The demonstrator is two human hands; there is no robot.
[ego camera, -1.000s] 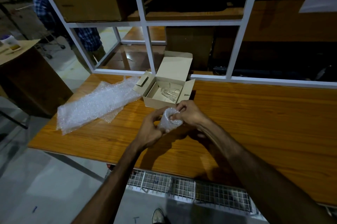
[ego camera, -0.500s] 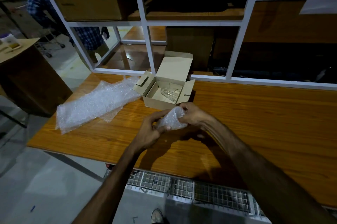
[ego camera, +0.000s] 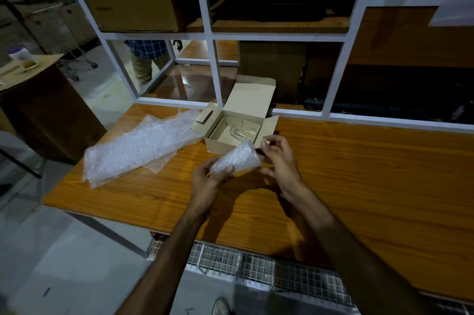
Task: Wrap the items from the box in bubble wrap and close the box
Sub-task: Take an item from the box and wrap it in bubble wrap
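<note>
A small cardboard box [ego camera: 220, 144] stands open on the wooden table [ego camera: 359, 173], its lid up against the white frame. A clear glass [ego camera: 239, 132] lies inside it. Just in front of the box I hold a bundle wrapped in bubble wrap [ego camera: 237, 159], tilted with its wide end up to the right. My left hand [ego camera: 209, 179] grips its lower narrow end. My right hand [ego camera: 278, 158] is at the wide end, fingers spread and curled, thumb and forefinger near the wrap's rim. What is inside the wrap is hidden.
Loose sheets of bubble wrap [ego camera: 138, 148] lie on the table left of the box. A white window frame [ego camera: 215, 63] runs along the table's far edge. A person in a checked shirt [ego camera: 146, 58] stands beyond the glass. A wire grid [ego camera: 256, 267] sits below the near edge.
The wrapped bundle has been turned from upright to a slant and lifted toward the box. My right hand came off its top and now sits spread at the wide end.
</note>
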